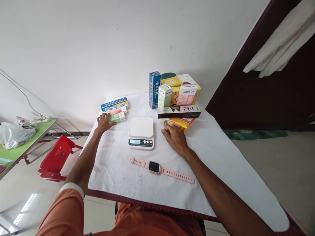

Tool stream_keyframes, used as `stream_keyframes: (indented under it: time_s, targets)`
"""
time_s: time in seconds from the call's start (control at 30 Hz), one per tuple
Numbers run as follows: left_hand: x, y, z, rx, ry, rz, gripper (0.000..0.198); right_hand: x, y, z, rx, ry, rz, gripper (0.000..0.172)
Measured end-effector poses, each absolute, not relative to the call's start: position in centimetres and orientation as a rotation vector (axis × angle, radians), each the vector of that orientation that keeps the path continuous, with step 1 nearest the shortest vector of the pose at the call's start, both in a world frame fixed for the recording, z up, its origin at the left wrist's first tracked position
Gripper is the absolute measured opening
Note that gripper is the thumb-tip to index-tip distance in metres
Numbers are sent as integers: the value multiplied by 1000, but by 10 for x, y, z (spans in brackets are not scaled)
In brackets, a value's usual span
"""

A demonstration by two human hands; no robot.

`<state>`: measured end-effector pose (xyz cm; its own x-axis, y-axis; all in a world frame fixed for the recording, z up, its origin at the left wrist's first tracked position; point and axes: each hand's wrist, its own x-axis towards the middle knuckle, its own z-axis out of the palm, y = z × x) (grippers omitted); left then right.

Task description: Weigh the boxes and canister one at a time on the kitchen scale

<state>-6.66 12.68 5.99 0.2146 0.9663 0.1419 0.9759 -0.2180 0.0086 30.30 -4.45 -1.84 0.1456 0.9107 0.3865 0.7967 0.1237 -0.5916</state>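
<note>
On a white-covered tabletop (221,147), the right hand (176,139) half-curls beside a scale (141,127); left of it, the left hand (103,123) straddles a green box (120,117), seemingly positioning it. Neither grip is clear; lifting would need a firm pinch.

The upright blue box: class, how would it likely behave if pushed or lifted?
The upright blue box stands on a narrow end, so a high push may tip it. Its flat faces suggest sliding, not rolling; crisp edges hint at stiff card.
</note>
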Motion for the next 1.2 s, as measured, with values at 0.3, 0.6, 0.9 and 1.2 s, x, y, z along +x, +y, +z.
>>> stream_keyframes:
  time_s: [0.3,0.6,0.9,1.2]
  targets:
    - [-67,104,46,-2441,-1794,-131,76,302,-45,-17,-1689,-1668,207,20]
    - [-69,87,58,-2505,-1830,-127,59,301,-45,-14,-1716,-1663,220,20]
    - [-88,86,91,-2664,-1915,-595,68,300,-46,-13,-1698,-1650,229,21]
    - [-7,46,118,-3110,-1319,-528,60,300,-46,-11,-1677,-1618,241,21]
